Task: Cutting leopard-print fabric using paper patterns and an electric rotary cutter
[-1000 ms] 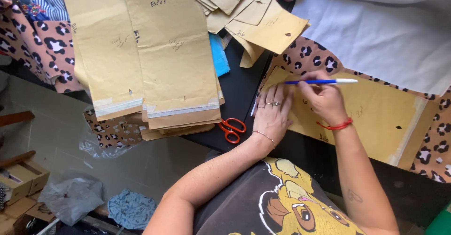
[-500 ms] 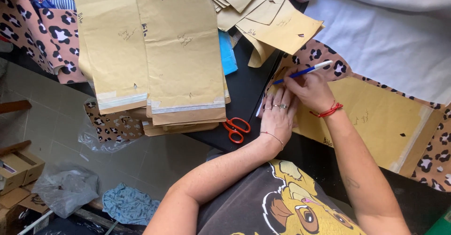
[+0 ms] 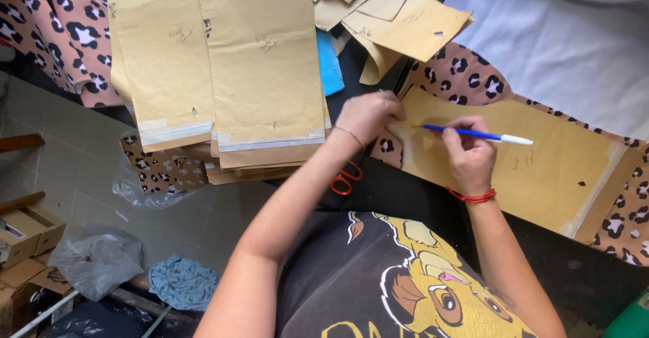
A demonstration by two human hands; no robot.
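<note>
Right hand point(image 3: 470, 159) gripping blue pen point(image 3: 473, 134), left hand point(image 3: 368, 115) curled, pressing paper pattern point(image 3: 541, 176), black table point(image 3: 399, 189), tiled floor point(image 3: 61, 169).

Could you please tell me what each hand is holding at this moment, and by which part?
The right hand grips a blue pen around its middle. The left hand grasps nothing; it presses flat on the brown paper pattern.

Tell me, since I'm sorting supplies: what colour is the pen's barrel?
Blue, with a white cap end, on the thin plastic pen in the right hand; head view.
</note>
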